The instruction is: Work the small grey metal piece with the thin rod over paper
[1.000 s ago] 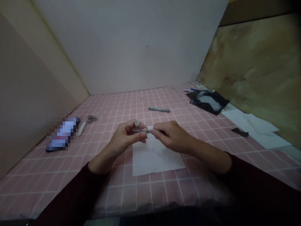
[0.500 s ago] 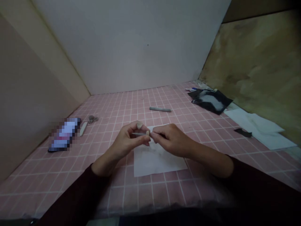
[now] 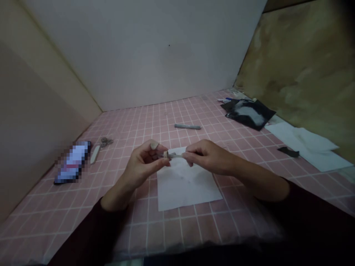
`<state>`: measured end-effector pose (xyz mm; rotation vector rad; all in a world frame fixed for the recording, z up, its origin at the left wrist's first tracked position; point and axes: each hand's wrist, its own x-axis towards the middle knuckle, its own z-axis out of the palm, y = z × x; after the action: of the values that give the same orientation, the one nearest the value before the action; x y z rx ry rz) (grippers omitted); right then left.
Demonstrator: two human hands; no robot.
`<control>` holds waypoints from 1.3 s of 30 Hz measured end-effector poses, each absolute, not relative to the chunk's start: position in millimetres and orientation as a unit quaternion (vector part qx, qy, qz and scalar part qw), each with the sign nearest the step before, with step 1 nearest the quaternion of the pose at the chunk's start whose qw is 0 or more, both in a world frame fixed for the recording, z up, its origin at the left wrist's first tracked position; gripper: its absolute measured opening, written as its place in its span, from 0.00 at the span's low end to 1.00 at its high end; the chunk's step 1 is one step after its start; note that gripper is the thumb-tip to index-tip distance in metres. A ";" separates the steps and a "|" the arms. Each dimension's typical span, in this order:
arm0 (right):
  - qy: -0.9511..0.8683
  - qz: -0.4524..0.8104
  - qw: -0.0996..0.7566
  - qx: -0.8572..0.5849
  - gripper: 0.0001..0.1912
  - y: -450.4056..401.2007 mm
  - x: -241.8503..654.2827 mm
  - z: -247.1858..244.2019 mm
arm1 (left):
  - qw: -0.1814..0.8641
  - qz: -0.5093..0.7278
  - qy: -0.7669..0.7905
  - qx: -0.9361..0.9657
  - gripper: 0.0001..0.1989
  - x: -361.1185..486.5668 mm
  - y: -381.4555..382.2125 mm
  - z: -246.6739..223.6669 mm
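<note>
Between the thumb and fingers of my left hand (image 3: 142, 160) is a small beige ring-like piece (image 3: 166, 154). My right hand (image 3: 210, 157) pinches the right end of a thin pale stick (image 3: 177, 156), whose other end reaches to the beige piece. A beige patch (image 3: 154, 146) covers part of a finger on my left hand. Both hands are above a white paper sheet (image 3: 188, 188) lying on the pink checked cloth (image 3: 138, 218). Small faint specks show on the sheet.
Beyond my hands lies a grey marker (image 3: 187, 126). On the left are a blurred phone (image 3: 72, 162), a white file (image 3: 95, 154) and scissors (image 3: 105, 142). A black plastic pouch (image 3: 249, 113), white papers (image 3: 305, 146) and a dark strip (image 3: 288, 152) lie on the right.
My hands have moved apart, my left hand leftward and my right hand slightly rightward. More of the thin stick shows between them. The camera view has shifted a little.
</note>
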<state>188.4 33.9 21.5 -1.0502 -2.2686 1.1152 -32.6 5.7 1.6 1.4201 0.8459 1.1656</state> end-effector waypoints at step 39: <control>-0.865 0.304 0.212 -0.338 0.15 27.8 178.9 12.4 | 0.616 0.419 0.418 0.520 0.13 -32.0 6.3 -4.1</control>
<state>178.9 27.8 12.4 -0.9386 -2.4018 0.8446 -32.0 6.3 -4.1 1.1970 0.9624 0.9638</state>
